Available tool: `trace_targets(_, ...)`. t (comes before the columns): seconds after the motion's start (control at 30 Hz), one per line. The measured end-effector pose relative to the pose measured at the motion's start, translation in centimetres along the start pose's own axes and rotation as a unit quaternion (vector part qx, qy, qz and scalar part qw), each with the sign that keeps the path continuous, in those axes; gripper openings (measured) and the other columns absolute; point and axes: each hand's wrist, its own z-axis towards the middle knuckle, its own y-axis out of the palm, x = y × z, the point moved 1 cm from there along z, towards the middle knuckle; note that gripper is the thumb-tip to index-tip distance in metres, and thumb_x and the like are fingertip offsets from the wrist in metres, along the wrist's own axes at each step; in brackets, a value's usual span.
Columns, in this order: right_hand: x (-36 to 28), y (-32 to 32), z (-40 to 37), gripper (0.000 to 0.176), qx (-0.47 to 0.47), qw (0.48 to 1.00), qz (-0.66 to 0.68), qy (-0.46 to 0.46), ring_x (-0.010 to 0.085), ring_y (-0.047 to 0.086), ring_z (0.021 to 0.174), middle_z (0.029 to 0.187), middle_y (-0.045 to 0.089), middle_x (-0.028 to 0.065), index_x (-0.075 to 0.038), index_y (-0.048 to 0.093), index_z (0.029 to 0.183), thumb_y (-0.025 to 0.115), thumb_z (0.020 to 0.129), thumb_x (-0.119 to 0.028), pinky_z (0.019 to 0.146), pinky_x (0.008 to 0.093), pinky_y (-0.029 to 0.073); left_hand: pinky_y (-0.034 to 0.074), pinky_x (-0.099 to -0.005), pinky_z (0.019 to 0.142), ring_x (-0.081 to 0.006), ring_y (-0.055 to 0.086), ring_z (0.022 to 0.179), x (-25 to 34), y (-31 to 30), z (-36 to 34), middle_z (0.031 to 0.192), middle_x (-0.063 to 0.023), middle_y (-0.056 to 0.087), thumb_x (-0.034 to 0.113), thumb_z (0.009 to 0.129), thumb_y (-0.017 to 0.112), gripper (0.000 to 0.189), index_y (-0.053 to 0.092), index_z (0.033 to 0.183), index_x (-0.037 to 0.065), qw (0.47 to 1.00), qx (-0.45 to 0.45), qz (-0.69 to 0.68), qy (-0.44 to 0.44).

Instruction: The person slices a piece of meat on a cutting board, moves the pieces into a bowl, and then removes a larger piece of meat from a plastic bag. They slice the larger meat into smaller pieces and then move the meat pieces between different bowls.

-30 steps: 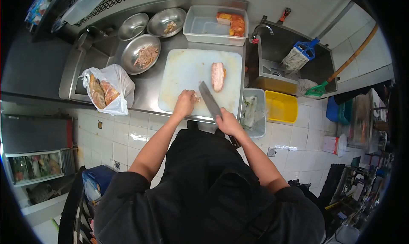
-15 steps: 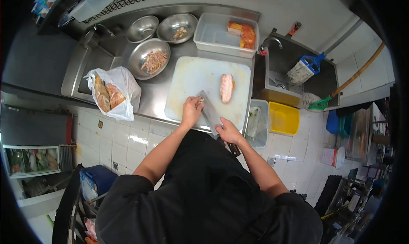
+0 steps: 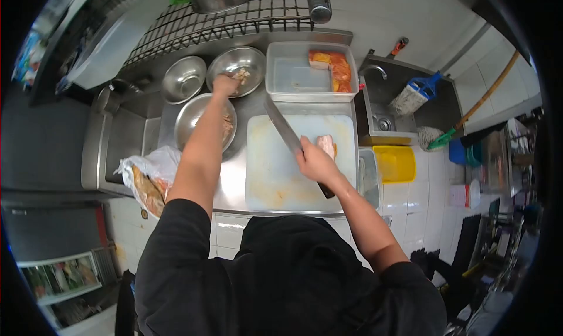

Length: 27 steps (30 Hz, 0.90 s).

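White tiled walls (image 3: 404, 10) all round, long stainless steel counter (image 3: 234, 180), black wire rack (image 3: 234, 16) overhead, small steel sink (image 3: 388, 95) on the right.

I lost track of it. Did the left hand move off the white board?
Yes. The left hand left the cutting board, reaching back to the far steel bowl.

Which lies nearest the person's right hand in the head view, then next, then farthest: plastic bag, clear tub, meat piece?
From the right hand, gripping the knife:
1. Meat piece, beside it on the board.
2. Clear tub, at the counter's back.
3. Plastic bag, far left, front edge.
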Motion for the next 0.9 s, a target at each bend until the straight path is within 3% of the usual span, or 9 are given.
trace_targets(0.07, 1.3, 1.7, -3.7, 0.023, 0.02, 0.997, -0.081, 0.006, 0.0506, 0.064, 0.07, 0.077, 0.066, 0.0289, 0.002, 0.048, 0.105, 0.053, 0.096, -0.018, 0.068, 0.0611, 0.049, 0.055, -0.0357, 0.09, -0.0297, 0.071, 0.101, -3.1, 1.8, 4.0, 0.108, -0.0177, 0.074, 0.035, 0.078, 0.077, 0.045, 0.074, 0.112, 0.006, 0.971, -0.024, 0.173, 0.162)
trace_targets(0.1, 2.5, 2.5, -5.3, 0.023, 0.023, 0.997, -0.077, 0.024, 0.0506, 0.064, 0.07, 0.077, 0.066, 0.0289, 0.002, 0.048, 0.105, 0.053, 0.096, -0.018, 0.068, 0.0611, 0.049, 0.057, -0.0361, 0.078, -0.029, 0.073, 0.089, -2.5, 2.2, 4.0, 0.099, -0.0168, 0.075, 0.029, 0.082, 0.075, 0.034, 0.075, 0.104, 0.005, 0.987, 0.054, 0.104, 0.107)
trace_targets(0.17, 5.1, 4.4, -8.5, 0.022, -0.043, 0.991, -0.093, 0.088, 0.0514, 0.063, 0.069, 0.073, 0.065, 0.0291, 0.001, 0.046, 0.103, 0.054, 0.095, -0.018, 0.067, 0.0623, 0.048, 0.057, -0.0363, 0.067, -0.0262, 0.073, 0.079, 0.7, 2.1, 2.3, 0.09, -0.0148, 0.076, 0.023, 0.086, 0.073, 0.025, 0.075, 0.1, 0.003, 0.989, -0.038, -0.138, 0.028)
trace_targets(0.27, 6.4, 5.6, -12.7, 0.022, 0.051, 0.993, 0.004, 0.105, 0.0522, 0.062, 0.07, 0.071, 0.064, 0.0297, 0.0, 0.045, 0.103, 0.055, 0.095, -0.018, 0.067, 0.0631, 0.046, 0.057, -0.0378, 0.06, -0.0246, 0.072, 0.071, 8.3, 2.5, -4.5, 0.082, -0.0124, 0.075, 0.023, 0.089, 0.072, 0.024, 0.075, 0.102, 0.003, 0.972, -0.18, -0.135, 0.06)
trace_targets(0.4, 7.9, 4.1, -15.9, 0.022, 0.132, 0.975, 0.066, 0.166, 0.0545, 0.06, 0.07, 0.07, 0.062, 0.0306, 0.0, 0.046, 0.103, 0.056, 0.095, -0.018, 0.066, 0.0623, 0.045, 0.055, -0.0345, 0.084, -0.0226, 0.069, 0.1, 13.2, 8.3, -13.7, 0.107, -0.0135, 0.073, 0.022, 0.086, 0.077, 0.039, 0.068, 0.118, 0.003, 0.861, -0.355, -0.106, 0.35)
trace_targets(0.47, 9.6, 3.4, -16.9, 0.021, 0.183, 0.967, 0.073, 0.16, 0.0547, 0.06, 0.071, 0.071, 0.062, 0.0307, 0.001, 0.047, 0.102, 0.056, 0.095, -0.017, 0.066, 0.0616, 0.046, 0.047, -0.0411, 0.103, -0.03, 0.056, 0.125, 15.9, 9.9, -19.5, 0.132, -0.0156, 0.061, 0.016, 0.08, 0.079, 0.054, 0.061, 0.129, 0.006, 0.86, -0.275, 0.004, 0.43)
trace_targets(0.6, 12.6, 1.3, -18.7, 0.02, 0.233, 0.953, 0.09, 0.169, 0.0551, 0.061, 0.075, 0.075, 0.063, 0.0322, 0.003, 0.048, 0.099, 0.056, 0.094, -0.015, 0.067, 0.0589, 0.048, 0.044, -0.0426, 0.107, -0.0364, 0.049, 0.125, 18.0, 10.9, -22.5, 0.138, -0.0118, 0.053, 0.012, 0.076, 0.079, 0.062, 0.056, 0.134, 0.01, 0.831, -0.384, 0.106, 0.388)
trace_targets(0.7, 14.0, 0.4, -19.8, 0.021, 0.212, 0.96, 0.087, 0.161, 0.055, 0.062, 0.076, 0.076, 0.063, 0.0325, 0.004, 0.049, 0.099, 0.056, 0.093, -0.015, 0.068, 0.0585, 0.048, 0.048, -0.0411, 0.098, -0.0371, 0.052, 0.113, 16.4, 9.2, -24.2, 0.125, -0.0116, 0.058, 0.003, 0.072, 0.077, 0.045, 0.057, 0.112, 0.005, 0.852, -0.4, 0.11, 0.321)
trace_targets(0.9, 13.5, -0.1, -20.6, 0.021, 0.136, 0.979, 0.07, 0.134, 0.0539, 0.063, 0.079, 0.079, 0.065, 0.0323, 0.003, 0.05, 0.101, 0.056, 0.093, -0.016, 0.07, 0.0596, 0.049, 0.049, -0.0379, 0.098, -0.0341, 0.055, 0.117, 7.8, 5.1, -30.7, 0.125, -0.0128, 0.057, 0.002, 0.071, 0.078, 0.048, 0.057, 0.114, 0.007, 0.884, -0.273, -0.019, 0.38)
